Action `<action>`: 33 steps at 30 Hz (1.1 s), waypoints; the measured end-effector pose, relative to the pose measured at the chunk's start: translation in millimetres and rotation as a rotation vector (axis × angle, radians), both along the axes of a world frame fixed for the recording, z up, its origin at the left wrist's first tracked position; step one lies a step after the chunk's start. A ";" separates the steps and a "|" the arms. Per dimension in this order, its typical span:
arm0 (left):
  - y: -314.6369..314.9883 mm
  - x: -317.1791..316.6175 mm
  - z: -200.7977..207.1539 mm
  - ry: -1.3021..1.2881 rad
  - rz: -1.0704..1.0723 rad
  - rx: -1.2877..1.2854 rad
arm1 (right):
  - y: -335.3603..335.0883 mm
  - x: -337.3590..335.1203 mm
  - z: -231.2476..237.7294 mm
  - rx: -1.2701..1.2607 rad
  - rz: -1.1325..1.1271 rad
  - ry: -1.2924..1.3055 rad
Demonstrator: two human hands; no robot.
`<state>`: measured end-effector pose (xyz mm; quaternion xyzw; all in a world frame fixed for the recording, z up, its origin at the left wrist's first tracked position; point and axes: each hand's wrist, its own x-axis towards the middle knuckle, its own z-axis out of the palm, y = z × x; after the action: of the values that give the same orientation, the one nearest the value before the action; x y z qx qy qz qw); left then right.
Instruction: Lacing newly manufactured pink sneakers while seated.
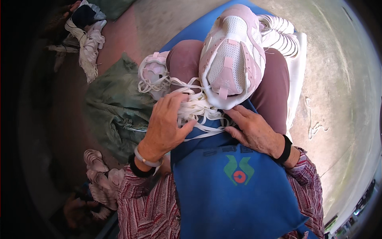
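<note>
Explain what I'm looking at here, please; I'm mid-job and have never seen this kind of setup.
There's no machine: these are a person's own bare hands, seen from a camera on their head looking down. The wide lens bends straight edges. A pink-and-white shoe rests on the lap, toe pointing away, above a blue apron. The left hand is at a bunch of white laces; the right hand is by the shoe's heel. Both look open, thumbs apart from fingers. Green cloth lies at left.

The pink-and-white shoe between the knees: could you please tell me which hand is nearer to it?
Right. The right hand is at the heel of the shoe; the left hand is farther off, leftward, at the white laces.
</note>
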<state>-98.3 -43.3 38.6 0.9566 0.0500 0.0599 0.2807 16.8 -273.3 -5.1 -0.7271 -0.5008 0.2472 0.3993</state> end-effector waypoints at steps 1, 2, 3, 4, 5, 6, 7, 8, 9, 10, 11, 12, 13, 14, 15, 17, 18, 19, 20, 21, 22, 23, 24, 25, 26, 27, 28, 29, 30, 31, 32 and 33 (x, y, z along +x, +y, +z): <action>-1.1 -4.4 -7.2 0.001 0.002 0.002 | 0.5 2.0 1.0 0.002 0.002 0.001; -1.5 -8.7 -13.8 -0.020 0.054 0.041 | 1.5 3.8 3.4 -0.023 0.029 0.005; -1.3 -13.1 -19.9 -0.041 0.106 0.079 | 2.0 4.1 5.0 -0.050 0.056 0.008; 0.3 -18.0 -24.8 -0.045 0.107 0.082 | 2.4 3.2 3.5 -0.047 0.058 0.005; 2.9 -23.6 -28.6 -0.004 0.026 0.160 | 3.0 1.3 -0.9 -0.072 0.058 0.021; 4.8 -29.0 -29.5 0.037 -0.055 0.238 | 3.5 -0.7 -3.6 -0.098 0.058 0.036; 4.4 -36.9 -29.3 0.035 -0.056 0.238 | 4.6 -3.8 -6.9 -0.098 0.056 0.034; 1.7 -47.7 -26.4 0.089 0.000 -0.078 | 5.7 -6.2 -8.4 -0.060 0.102 -0.002; -0.9 -58.9 -23.0 0.143 0.055 -0.394 | 6.7 -7.8 -8.9 -0.023 0.148 -0.039; -4.5 -68.0 -0.7 0.262 0.151 -0.862 | 7.5 -9.0 -5.3 0.020 0.157 -0.013; -3.3 -77.4 16.3 0.262 0.147 -0.865 | 8.6 -9.4 -0.7 0.016 0.154 -0.015; 0.4 -86.8 28.9 0.244 0.193 -1.104 | 11.2 -8.8 1.2 0.061 0.156 0.016; 1.5 -94.9 43.9 0.221 0.249 -1.338 | 14.4 -9.1 7.6 0.113 0.164 0.050; 2.1 -98.5 52.1 0.221 0.245 -1.339 | 18.6 -10.4 12.0 0.070 0.177 0.022; 2.7 -101.1 58.4 0.175 0.206 -1.380 | 23.5 -12.1 13.2 0.068 0.174 0.020; 7.7 -109.0 60.7 0.122 0.182 -1.416 | 34.1 -17.9 16.4 0.039 0.197 0.188; 14.8 -114.2 54.1 0.107 0.256 -1.279 | 39.5 -18.6 21.1 0.023 0.186 0.181; 21.4 -120.9 50.2 0.090 0.334 -1.134 | 46.4 -17.7 23.5 0.030 0.197 0.185; 27.4 -125.5 46.9 -0.057 0.434 -1.321 | 54.8 -17.1 23.8 0.162 0.159 0.075; 40.3 -125.4 45.1 -0.219 0.191 -1.408 | 60.8 -16.7 24.1 0.295 0.119 -0.034; 49.6 -121.4 46.8 -0.370 0.076 -1.490 | 62.2 -15.0 21.9 0.233 0.144 -0.045; 56.9 -122.8 58.7 -0.435 0.184 -1.458 | 62.0 -13.8 20.7 0.235 0.149 -0.046; 67.3 -121.2 64.8 -0.501 0.105 -1.401 | 61.2 -12.6 19.5 0.246 0.144 -0.046; 69.1 -121.9 75.6 -0.575 0.149 -1.433 | 59.9 -11.2 20.0 0.258 0.137 -0.044; 79.5 -125.4 77.8 -0.628 0.130 -1.472 | 56.4 -9.9 20.1 0.233 0.116 0.029; 89.0 -127.0 79.3 -0.681 0.109 -1.512 | 54.5 -6.8 20.1 0.234 0.116 0.028; 88.4 -125.4 83.7 -0.684 0.115 -1.508 | 53.5 -5.7 19.7 0.216 0.097 0.047; 85.9 -121.3 91.9 -0.723 0.098 -1.504 | 53.2 -4.9 19.3 0.198 0.077 0.066; 85.5 -118.5 97.7 -0.761 0.082 -1.499 | 54.2 -4.0 18.7 0.229 0.061 0.059; 90.9 -123.3 102.5 -0.765 0.093 -1.490 | 54.2 -3.6 16.6 0.234 0.072 0.066; 102.6 -126.3 104.3 -0.742 0.035 -1.476 | 53.0 -0.9 12.1 0.214 0.032 0.108; 110.1 -129.8 104.6 -0.719 -0.021 -1.461 | 52.0 1.5 7.5 0.196 -0.008 0.150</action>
<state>-228.0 66.8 143.2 0.4546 -0.0258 0.3130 0.8335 18.3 -221.4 2.4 -0.6661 -0.4884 0.2492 0.5056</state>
